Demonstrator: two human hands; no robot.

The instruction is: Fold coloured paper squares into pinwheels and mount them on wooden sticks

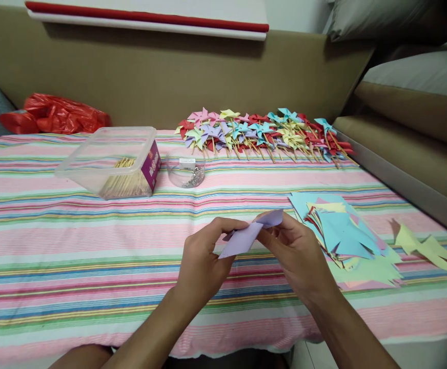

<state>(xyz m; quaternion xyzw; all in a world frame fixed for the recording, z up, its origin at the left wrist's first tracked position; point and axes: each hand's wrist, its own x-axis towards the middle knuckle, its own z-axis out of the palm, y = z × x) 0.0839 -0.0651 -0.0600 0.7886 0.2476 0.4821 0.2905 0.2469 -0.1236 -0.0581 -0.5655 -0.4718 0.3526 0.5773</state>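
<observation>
1. One striped cloth (pixel 73 246) covers the table, and everything else lies on or above it.
2. One long row of paper pinwheels (pixel 262 133) on sticks lies along the far edge. They overlap too closely to count.
3. One clear plastic box (pixel 108 159) sits far left and holds a heap of wooden sticks (pixel 125 184).
4. One red plastic bag (pixel 54 115) lies behind the box, off the cloth.
5. One stack of cut coloured paper (pixel 342 230) lies just beside the right hand (pixel 296 256), on its outer side, and is nearer to that hand than to the left.
6. The left hand (pixel 200 261) and the right hand both pinch one lilac paper piece (pixel 246 236), held above the cloth near the front edge.
7. One loose yellow cut piece (pixel 427 248) lies far right, well apart from both hands.
8. One small clear cup (pixel 186 171) of metal pins stands just beside the box.
9. The lilac piece's long axis runs from lower left to upper right between the hands.
</observation>
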